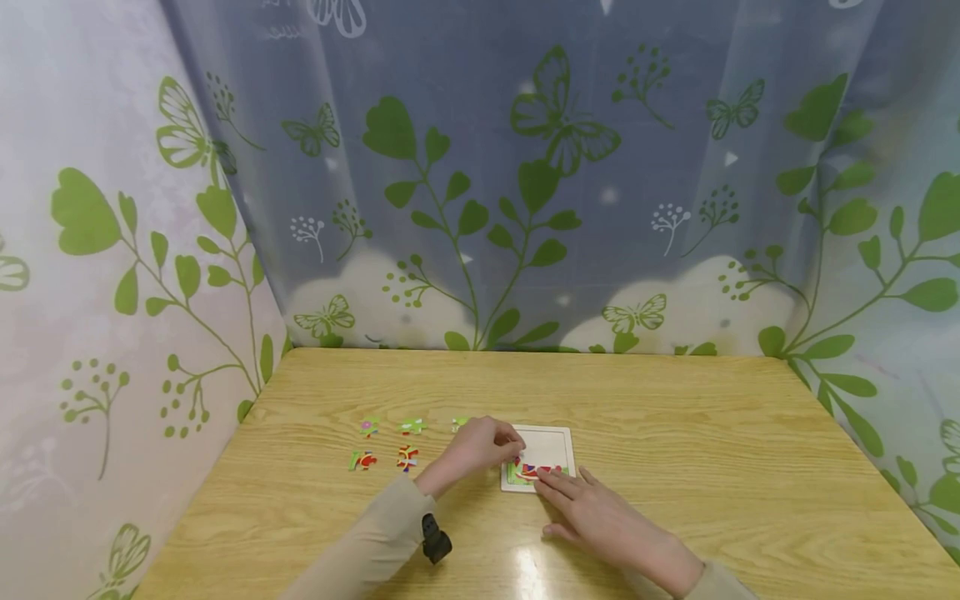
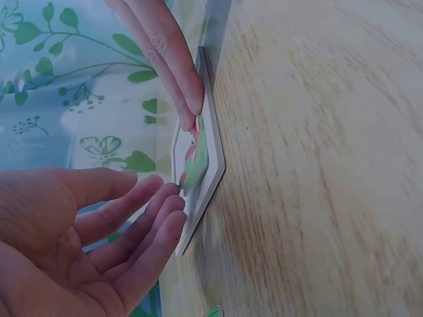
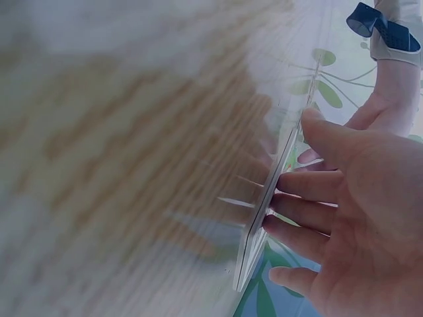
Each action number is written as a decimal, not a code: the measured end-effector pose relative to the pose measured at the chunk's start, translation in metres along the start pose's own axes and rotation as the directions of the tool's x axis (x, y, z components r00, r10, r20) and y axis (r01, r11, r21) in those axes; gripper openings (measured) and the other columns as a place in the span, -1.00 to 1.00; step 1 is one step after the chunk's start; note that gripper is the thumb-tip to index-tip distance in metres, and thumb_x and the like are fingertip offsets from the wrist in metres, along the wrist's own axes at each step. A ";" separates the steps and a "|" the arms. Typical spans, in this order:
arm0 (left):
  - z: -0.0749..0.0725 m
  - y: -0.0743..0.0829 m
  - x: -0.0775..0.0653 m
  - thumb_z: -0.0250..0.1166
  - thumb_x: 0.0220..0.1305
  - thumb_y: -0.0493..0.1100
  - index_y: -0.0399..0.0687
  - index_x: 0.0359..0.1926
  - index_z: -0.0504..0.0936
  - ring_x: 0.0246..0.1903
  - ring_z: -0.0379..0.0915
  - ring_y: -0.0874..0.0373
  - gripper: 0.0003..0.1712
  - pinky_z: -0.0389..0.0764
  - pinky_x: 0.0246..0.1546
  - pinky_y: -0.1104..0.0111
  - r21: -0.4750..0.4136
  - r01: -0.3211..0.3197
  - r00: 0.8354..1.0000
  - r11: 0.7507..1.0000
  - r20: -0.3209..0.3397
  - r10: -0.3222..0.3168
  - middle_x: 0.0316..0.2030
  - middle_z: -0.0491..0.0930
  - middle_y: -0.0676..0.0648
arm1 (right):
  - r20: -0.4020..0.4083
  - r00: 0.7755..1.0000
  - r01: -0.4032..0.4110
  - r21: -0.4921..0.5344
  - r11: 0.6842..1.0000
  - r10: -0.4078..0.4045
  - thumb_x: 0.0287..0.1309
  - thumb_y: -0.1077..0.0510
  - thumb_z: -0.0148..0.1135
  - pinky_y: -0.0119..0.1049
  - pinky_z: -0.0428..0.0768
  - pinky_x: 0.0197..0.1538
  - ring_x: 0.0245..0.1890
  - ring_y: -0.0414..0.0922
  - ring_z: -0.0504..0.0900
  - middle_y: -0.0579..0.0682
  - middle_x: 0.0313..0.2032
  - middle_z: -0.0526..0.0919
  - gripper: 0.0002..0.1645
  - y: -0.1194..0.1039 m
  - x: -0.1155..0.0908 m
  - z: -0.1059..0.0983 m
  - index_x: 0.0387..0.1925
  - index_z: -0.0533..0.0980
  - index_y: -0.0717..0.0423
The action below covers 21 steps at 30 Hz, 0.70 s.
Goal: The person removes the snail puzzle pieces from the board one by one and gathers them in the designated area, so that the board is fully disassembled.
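A square puzzle tray [image 1: 543, 442] with a pale rim lies on the table, with joined red, green and blue puzzle pieces [image 1: 528, 472] along its near side. Over the tray's left part, my left hand [image 1: 480, 442] has bent fingers, fingertips right at the left edge of the joined pieces. In the left wrist view, no piece shows between the thumb and index finger of that left hand [image 2: 99, 231]. My right hand [image 1: 600, 512] reaches in from the near right, its extended fingertips resting on the joined pieces. The right palm hides the tray's near right corner.
Left of the tray lie several loose puzzle pieces, among them a green and pink one [image 1: 369, 427] and a red and yellow one [image 1: 407, 457]. Another green piece [image 1: 459, 424] is partly behind my left hand. A leaf-patterned curtain [image 1: 480, 208] stands behind the wooden table [image 1: 675, 417].
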State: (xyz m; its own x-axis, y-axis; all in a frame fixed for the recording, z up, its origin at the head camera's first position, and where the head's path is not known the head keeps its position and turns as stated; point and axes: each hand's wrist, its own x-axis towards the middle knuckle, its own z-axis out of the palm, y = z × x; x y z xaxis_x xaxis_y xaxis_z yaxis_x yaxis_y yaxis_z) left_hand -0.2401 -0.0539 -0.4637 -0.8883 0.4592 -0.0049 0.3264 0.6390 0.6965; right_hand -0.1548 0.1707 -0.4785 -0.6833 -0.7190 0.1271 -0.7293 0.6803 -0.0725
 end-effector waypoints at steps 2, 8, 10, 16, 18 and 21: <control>0.000 0.000 0.000 0.33 0.38 -0.15 -0.10 -0.19 0.79 -0.44 0.53 0.35 -0.85 0.51 -0.44 0.48 -0.019 -0.012 1.000 1.000 -0.003 0.012 -0.37 0.74 0.05 | 0.009 1.000 -0.008 0.009 1.000 0.008 0.39 -0.18 0.18 0.23 0.42 0.31 0.28 0.17 0.53 0.20 0.33 0.50 -0.26 -0.001 0.000 -0.002 0.34 0.44 0.27; 0.000 -0.003 0.000 0.33 0.37 -0.20 -0.12 -0.14 0.77 -0.41 0.61 0.29 -0.85 0.55 -0.47 0.49 -0.075 -0.033 0.999 0.997 -0.010 0.032 -0.31 0.74 0.00 | 0.010 1.000 -0.008 0.011 1.000 0.008 0.39 -0.17 0.19 0.22 0.41 0.32 0.27 0.17 0.53 0.21 0.32 0.50 -0.27 -0.002 0.000 -0.002 0.34 0.45 0.27; 0.001 -0.004 0.000 0.34 0.34 -0.22 -0.13 -0.14 0.77 -0.40 0.62 0.27 -0.86 0.58 -0.43 0.49 -0.072 -0.042 0.999 0.997 -0.018 0.040 -0.31 0.74 -0.01 | 0.006 1.000 -0.006 0.008 1.000 0.006 0.39 -0.17 0.19 0.22 0.42 0.31 0.27 0.18 0.53 0.21 0.32 0.50 -0.28 -0.002 0.000 -0.002 0.33 0.45 0.27; 0.002 -0.006 0.001 0.44 0.25 -0.28 -0.14 -0.16 0.77 -0.35 0.63 0.25 -0.86 0.63 -0.29 0.46 -0.079 -0.035 0.999 0.996 -0.001 0.035 -0.34 0.73 0.03 | 0.005 1.000 -0.006 0.011 1.000 0.006 0.38 -0.19 0.19 0.22 0.41 0.32 0.27 0.19 0.53 0.21 0.31 0.51 -0.26 -0.001 0.001 -0.001 0.33 0.45 0.27; 0.001 -0.006 0.002 0.46 0.22 -0.29 -0.13 -0.17 0.77 -0.34 0.65 0.24 -0.86 0.65 -0.26 0.45 -0.081 -0.039 0.999 0.996 0.010 0.040 -0.35 0.73 0.03 | 0.007 1.000 -0.008 0.016 1.000 0.008 0.38 -0.18 0.19 0.22 0.41 0.32 0.27 0.19 0.53 0.21 0.31 0.51 -0.26 -0.001 0.001 -0.002 0.34 0.45 0.28; 0.001 -0.007 0.002 0.47 0.22 -0.28 -0.12 -0.18 0.78 -0.33 0.66 0.22 -0.87 0.66 -0.24 0.42 -0.086 -0.051 0.998 0.995 0.018 0.053 -0.35 0.74 0.04 | 0.002 1.000 -0.005 0.017 1.000 0.005 0.38 -0.18 0.19 0.22 0.41 0.32 0.27 0.19 0.53 0.21 0.31 0.51 -0.26 -0.001 0.001 -0.001 0.33 0.45 0.28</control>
State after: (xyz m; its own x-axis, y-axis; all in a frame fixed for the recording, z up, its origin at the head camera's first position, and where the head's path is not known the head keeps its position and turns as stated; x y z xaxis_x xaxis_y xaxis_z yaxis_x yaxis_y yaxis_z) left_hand -0.2440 -0.0569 -0.4693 -0.8638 0.5035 0.0189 0.3425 0.5592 0.7550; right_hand -0.1547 0.1700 -0.4770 -0.6870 -0.7159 0.1243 -0.7264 0.6814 -0.0903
